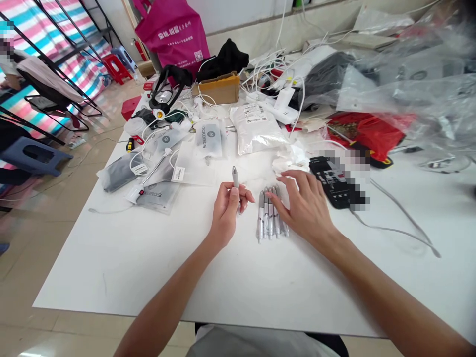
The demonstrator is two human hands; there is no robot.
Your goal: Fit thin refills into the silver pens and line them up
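My left hand (226, 210) is closed around a grey-tipped pen (235, 177), which points up and away from me. Just right of it, several white and grey pens (268, 218) lie side by side on the white table (156, 267), their grey ends facing away. Over the right side of this row is my right hand (307, 203), fingers spread and curved. Its thumb reaches the upper ends of the pens, though I cannot tell whether it presses on them. Part of the rightmost pens is hidden under that hand.
A black device (330, 181) with a grey cable lies right of my right hand. Beyond are a white plastic parcel (256, 126), flat plastic pouches (159, 196), tangled white cables (267, 67), a red bag (372, 131) and a magenta bag (174, 37). A blue stool (35, 153) stands left of the table.
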